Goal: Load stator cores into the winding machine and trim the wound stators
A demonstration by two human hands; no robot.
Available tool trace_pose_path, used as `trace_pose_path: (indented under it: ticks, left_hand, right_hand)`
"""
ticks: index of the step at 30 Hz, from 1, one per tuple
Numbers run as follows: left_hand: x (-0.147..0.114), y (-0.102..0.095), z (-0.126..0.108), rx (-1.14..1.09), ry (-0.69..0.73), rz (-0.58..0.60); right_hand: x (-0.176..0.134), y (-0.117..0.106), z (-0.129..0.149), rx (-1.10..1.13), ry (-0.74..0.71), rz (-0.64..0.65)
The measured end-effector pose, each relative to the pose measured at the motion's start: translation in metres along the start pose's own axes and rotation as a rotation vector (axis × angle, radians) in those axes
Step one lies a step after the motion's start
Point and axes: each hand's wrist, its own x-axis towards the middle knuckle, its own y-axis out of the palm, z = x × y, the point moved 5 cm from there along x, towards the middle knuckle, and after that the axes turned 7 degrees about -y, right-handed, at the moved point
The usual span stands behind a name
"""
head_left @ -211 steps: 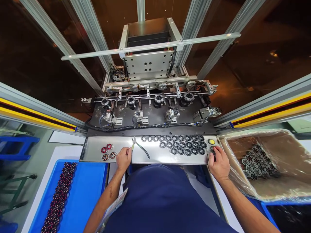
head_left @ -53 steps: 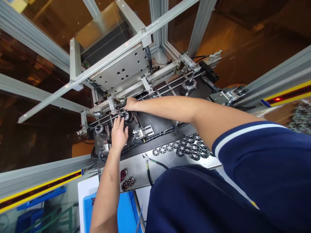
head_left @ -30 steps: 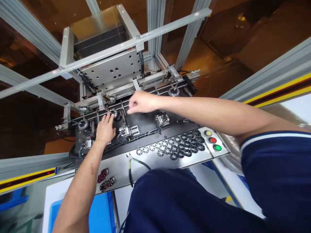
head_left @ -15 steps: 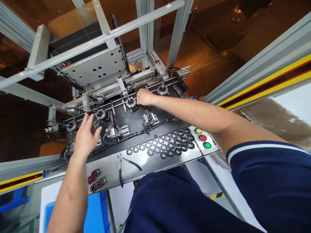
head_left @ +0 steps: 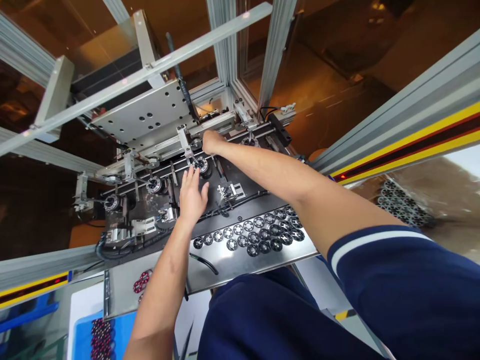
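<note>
My left hand (head_left: pixel 192 197) is over the machine bed with its fingers stretched out and apart. Its fingertips are at a round slotted part (head_left: pixel 201 165) seated in a fixture, and whether they touch it I cannot tell. Just behind and to the right, my right hand (head_left: pixel 212 143) is closed near the metal rail (head_left: pixel 225 150). Its fingers point away from me, so anything in them is hidden. Similar round parts sit in fixtures to the left (head_left: pixel 153 185) and far left (head_left: pixel 111 202). Another round part (head_left: pixel 250 142) lies partly behind my right forearm.
Several round black-and-silver parts (head_left: pixel 248 226) lie in rows on the steel ledge. Pliers (head_left: pixel 204 261) are partly covered by my left forearm. Red-and-black parts (head_left: pixel 141 281) rest at the ledge's left, more in a blue bin (head_left: pixel 84 332). A metal bar (head_left: pixel 157 67) crosses overhead.
My left hand has moved right, from the fixture on the left to the middle one. My right hand has shifted slightly left and back, still closed. The view has also shifted a little.
</note>
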Motion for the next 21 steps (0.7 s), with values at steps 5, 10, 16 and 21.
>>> trace_pose_path:
  ticks: [5, 10, 16, 21]
  left_hand:
    - [0.011, 0.018, 0.003, 0.063, -0.012, 0.046]
    - [0.017, 0.013, 0.002, 0.173, 0.037, 0.092]
    - [0.02, 0.012, 0.001, 0.243, 0.039, 0.148]
    - [0.017, -0.006, 0.001, 0.153, 0.098, 0.173]
  right_hand:
    - [-0.013, -0.002, -0.002, 0.028, 0.118, 0.055]
    - [-0.024, 0.002, -0.001, 0.114, 0.115, 0.089]
    - [-0.041, -0.005, 0.012, 0.104, 0.073, 0.028]
    - [-0.099, -0.048, 0.003, 0.01, -0.035, -0.087]
